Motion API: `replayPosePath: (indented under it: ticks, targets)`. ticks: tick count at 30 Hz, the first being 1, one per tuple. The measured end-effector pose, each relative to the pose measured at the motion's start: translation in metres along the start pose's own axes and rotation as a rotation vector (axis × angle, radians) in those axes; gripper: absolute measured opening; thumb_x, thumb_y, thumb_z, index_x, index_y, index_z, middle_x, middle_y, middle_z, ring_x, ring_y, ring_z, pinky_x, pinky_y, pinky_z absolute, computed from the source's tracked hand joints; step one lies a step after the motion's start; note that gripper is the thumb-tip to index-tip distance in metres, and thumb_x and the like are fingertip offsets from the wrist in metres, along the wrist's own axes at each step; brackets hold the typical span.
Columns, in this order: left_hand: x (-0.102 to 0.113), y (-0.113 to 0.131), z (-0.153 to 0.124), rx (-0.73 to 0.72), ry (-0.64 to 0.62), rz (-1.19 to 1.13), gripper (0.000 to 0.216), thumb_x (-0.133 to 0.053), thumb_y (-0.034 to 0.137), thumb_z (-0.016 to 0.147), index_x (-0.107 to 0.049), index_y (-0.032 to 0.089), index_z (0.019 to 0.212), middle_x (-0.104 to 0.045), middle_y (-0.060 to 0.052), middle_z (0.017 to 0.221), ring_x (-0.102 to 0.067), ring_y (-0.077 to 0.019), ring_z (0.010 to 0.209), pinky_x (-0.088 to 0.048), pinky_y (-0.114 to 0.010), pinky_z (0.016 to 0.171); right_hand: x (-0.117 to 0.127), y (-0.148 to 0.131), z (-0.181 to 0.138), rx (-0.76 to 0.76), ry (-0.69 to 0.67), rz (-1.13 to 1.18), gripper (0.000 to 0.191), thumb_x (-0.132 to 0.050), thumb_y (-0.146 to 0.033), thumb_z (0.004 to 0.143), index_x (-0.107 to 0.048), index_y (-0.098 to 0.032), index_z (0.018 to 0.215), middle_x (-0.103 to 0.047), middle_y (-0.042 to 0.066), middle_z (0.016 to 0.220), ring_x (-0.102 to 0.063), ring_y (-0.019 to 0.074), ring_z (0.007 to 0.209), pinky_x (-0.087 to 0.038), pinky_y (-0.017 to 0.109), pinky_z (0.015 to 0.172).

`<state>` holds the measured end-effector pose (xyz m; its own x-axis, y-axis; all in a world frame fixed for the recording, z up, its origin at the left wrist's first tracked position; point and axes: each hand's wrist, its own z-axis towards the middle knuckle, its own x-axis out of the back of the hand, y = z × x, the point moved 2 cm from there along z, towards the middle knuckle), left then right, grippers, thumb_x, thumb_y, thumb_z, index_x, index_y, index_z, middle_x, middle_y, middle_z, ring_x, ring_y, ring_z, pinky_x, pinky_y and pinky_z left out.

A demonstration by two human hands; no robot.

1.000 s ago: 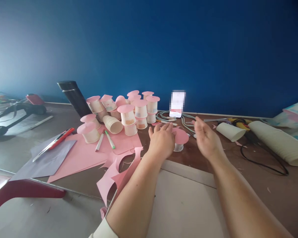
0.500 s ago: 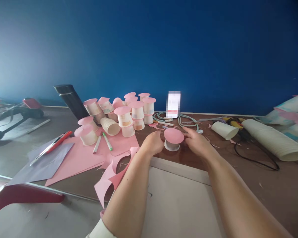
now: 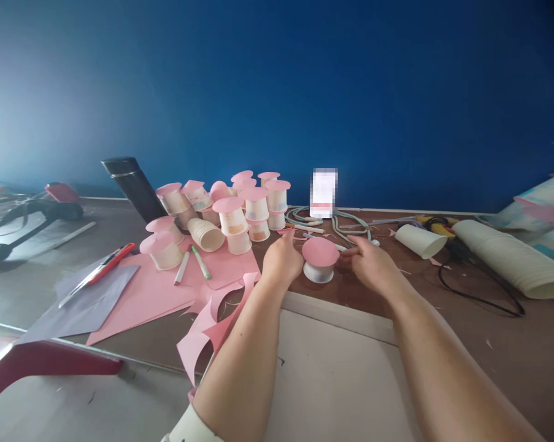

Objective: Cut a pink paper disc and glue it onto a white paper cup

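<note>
A short white paper cup stands upright on the brown tabletop, capped by a pink paper disc wider than the cup, its near edge tipped down. Just left of it is my left hand, one finger raised and the others curled and partly hidden; nothing shows in it. At the disc's right edge is my right hand, index finger stretched toward the disc and the other fingers bent below; whether it touches the disc I cannot tell.
Behind left stand several disc-topped cups and a black flask. Pink sheets, markers and a red cutter lie left. A phone leans on the wall. Stacked cups and a black cable lie right.
The pink disc now tilts toward me, showing more of its top. My left hand has a finger raised, and my right hand sits slightly farther right.
</note>
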<state>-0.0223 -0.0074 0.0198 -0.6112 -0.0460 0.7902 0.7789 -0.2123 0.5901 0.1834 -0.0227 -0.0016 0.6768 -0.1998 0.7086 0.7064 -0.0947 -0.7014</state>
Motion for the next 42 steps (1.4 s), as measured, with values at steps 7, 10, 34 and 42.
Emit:
replayPosePath:
  ticks: [7,10,34,42]
  targets:
    - [-0.001,0.012,-0.003,-0.294,0.101,0.127,0.044,-0.043,0.009,0.090,-0.076,0.023,0.116,-0.068,-0.004,0.132,-0.057,-0.0235,0.124,-0.042,-0.036,0.110,-0.002,-0.024,-0.013,0.548,0.191,-0.045,0.046,-0.042,-0.039,0.098,-0.065,-0.025,0.136,-0.064,0.007,0.138,-0.055,0.0289,0.130,-0.041,0.049,0.110]
    - [-0.004,0.013,-0.004,-0.327,0.078,0.179,0.041,-0.042,0.011,0.092,-0.077,0.021,0.112,-0.069,-0.005,0.130,-0.057,-0.0232,0.123,-0.041,-0.035,0.111,-0.010,-0.031,-0.017,0.594,0.139,-0.122,0.050,-0.036,-0.048,0.102,-0.068,-0.025,0.131,-0.060,0.007,0.144,-0.049,0.0299,0.135,-0.036,0.051,0.114]
    - [-0.008,0.015,-0.006,-0.306,0.033,0.196,0.039,-0.042,0.016,0.093,-0.076,0.020,0.111,-0.070,-0.007,0.127,-0.054,-0.0265,0.126,-0.044,-0.039,0.106,-0.018,-0.034,-0.020,0.462,0.113,-0.300,0.051,-0.029,-0.049,0.103,-0.069,-0.031,0.128,-0.064,0.001,0.139,-0.049,0.0332,0.134,-0.036,0.059,0.109]
    - [-0.006,0.017,-0.007,-0.291,0.047,0.182,0.039,-0.041,0.014,0.092,-0.076,0.019,0.108,-0.069,-0.008,0.127,-0.056,-0.0262,0.122,-0.045,-0.039,0.104,-0.021,-0.032,-0.019,0.475,0.109,-0.298,0.049,-0.031,-0.048,0.103,-0.069,-0.032,0.129,-0.063,0.001,0.141,-0.047,0.0336,0.137,-0.034,0.062,0.111]
